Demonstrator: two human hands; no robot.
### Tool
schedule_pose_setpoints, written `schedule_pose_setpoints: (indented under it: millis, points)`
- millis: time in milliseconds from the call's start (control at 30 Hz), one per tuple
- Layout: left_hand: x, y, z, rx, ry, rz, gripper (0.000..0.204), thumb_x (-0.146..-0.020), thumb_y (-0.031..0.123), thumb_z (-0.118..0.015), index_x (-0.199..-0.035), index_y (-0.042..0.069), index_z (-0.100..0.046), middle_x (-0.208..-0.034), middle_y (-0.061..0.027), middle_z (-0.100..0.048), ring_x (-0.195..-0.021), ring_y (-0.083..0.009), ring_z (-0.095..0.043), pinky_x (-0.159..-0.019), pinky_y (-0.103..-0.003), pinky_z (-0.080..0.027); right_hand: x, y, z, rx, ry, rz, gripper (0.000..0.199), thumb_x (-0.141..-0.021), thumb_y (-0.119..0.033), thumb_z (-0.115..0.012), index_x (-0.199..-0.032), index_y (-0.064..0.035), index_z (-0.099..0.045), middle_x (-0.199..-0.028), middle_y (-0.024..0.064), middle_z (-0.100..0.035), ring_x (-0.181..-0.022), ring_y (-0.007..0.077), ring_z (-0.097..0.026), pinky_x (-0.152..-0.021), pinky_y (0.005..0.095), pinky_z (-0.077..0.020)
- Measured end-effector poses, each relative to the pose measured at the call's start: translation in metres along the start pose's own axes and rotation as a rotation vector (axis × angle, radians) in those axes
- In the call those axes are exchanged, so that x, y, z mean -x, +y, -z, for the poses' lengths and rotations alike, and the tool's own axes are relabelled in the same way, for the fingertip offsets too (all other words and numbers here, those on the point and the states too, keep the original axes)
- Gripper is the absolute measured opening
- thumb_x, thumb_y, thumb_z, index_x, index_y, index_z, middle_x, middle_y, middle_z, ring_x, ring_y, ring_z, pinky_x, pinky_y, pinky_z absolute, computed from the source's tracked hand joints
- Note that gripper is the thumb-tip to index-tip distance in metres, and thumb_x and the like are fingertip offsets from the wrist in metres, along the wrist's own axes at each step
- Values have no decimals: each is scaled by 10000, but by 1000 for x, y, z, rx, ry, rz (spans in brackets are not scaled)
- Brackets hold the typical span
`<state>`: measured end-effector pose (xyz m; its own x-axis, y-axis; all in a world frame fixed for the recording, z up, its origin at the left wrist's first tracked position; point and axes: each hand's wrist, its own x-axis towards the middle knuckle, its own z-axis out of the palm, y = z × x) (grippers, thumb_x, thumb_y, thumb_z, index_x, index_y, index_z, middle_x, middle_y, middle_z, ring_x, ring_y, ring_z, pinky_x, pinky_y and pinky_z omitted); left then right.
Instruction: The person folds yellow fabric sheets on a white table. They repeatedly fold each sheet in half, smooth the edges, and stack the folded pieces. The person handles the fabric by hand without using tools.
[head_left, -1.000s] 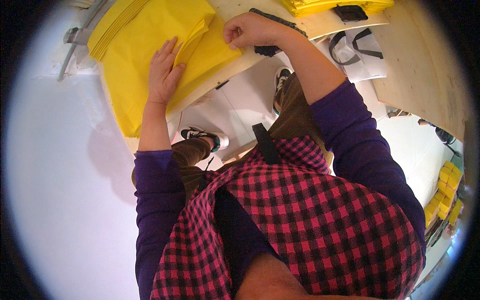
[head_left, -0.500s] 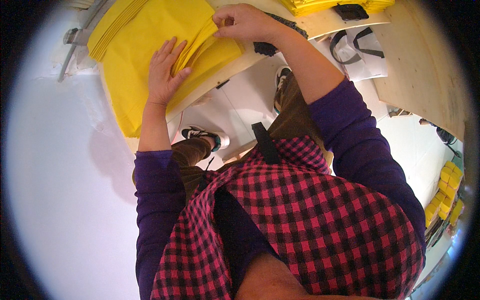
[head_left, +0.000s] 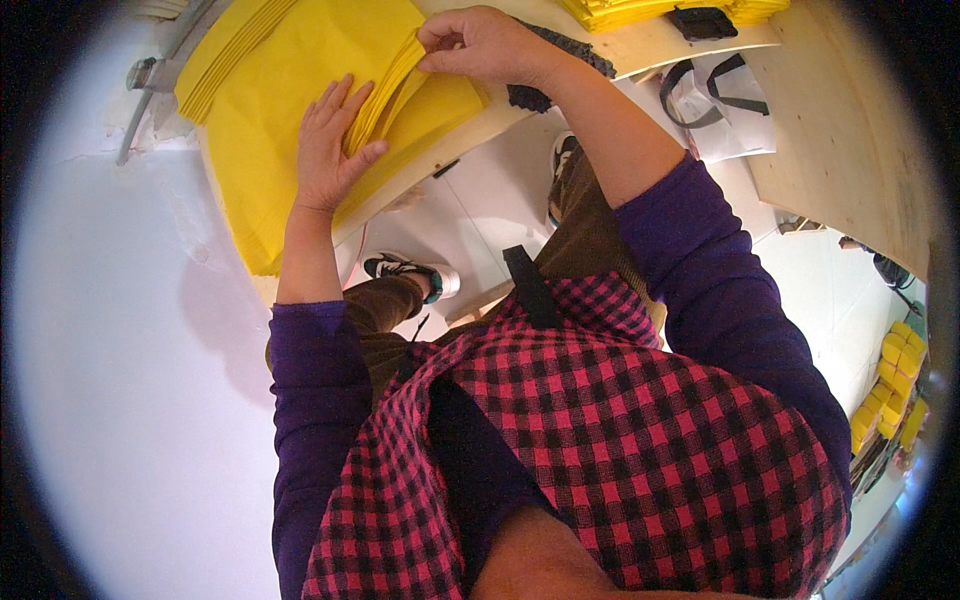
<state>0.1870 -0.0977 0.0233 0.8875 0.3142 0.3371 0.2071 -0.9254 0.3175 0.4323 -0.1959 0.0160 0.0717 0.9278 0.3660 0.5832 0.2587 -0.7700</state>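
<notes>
Yellow fabric sheets (head_left: pixel 262 135) lie in a layered pile on the wooden table at the upper left. My left hand (head_left: pixel 325 155) rests flat on them with its fingers outstretched, beside a raised, pleated edge. That edge, a few layers of yellow fabric (head_left: pixel 392 88), bends up between my two hands. At its far end my right hand (head_left: pixel 487 45) pinches the layers between thumb and fingers. A fan of folded yellow edges (head_left: pixel 232 62) shows at the pile's far left.
Dark textured cloth (head_left: pixel 530 97) lies by my right wrist at the table edge. More yellow fabric (head_left: pixel 655 14) and a small black object (head_left: pixel 703 23) are at the far right. A white bag with black handles (head_left: pixel 735 125) stands below. Yellow bundles (head_left: pixel 888 385) sit farther right.
My right hand has shifted slightly left with the pinched layers, which now stand apart in a wider fold. My left hand stays nearly in place.
</notes>
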Motion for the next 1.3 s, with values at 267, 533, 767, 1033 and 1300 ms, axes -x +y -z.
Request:
schedule_pose_setpoints:
  millis: [267, 533, 767, 1033, 1300]
  points:
    - [2, -2, -2, -22, 12, -22, 746, -753, 593, -581, -1322, 118, -506, -1398, -189, -425, -1296, -398, -370, -1083, -502, -229, -2, -7, -1, -41, -29, -143, 228, -782, -252, -701, -918, -72, -668, -777, 52, -659, -746, 145, -636, -715, 296, -506]
    - [3, -2, 0, 49, -4, 33, 604, -756, 343, -567, -1322, 138, -514, -1431, -146, -404, -1327, -355, -350, -1100, -494, -212, 3, -4, 6, -87, 107, -114, 216, -764, -210, -709, -928, -77, -665, -858, 52, -678, -771, 149, -638, -729, 302, -516]
    - [2, 0, 0, 63, -14, 58, 581, -763, 297, -537, -1329, 171, -513, -1431, -140, -406, -1331, -351, -345, -1104, -486, -206, 26, -8, 27, 31, -365, -199, 264, -710, -153, -737, -934, -45, -647, -789, 50, -623, -748, 150, -582, -690, 282, -473]
    - [3, -2, -1, 80, -2, 49, 567, -772, 286, -521, -1326, 165, -516, -1425, -145, -412, -1326, -355, -350, -1102, -485, -213, 23, -3, 20, 73, -339, -180, 199, -712, -150, -740, -873, -52, -674, -796, 60, -668, -743, 180, -628, -672, 323, -501]
    - [1, -1, 0, 67, -15, 47, 570, -776, 321, -522, -1325, 165, -517, -1426, -146, -410, -1324, -362, -349, -1101, -492, -214, 24, -14, 22, 83, -264, -226, 191, -754, -180, -705, -892, -52, -669, -759, 42, -637, -715, 143, -585, -669, 287, -477]
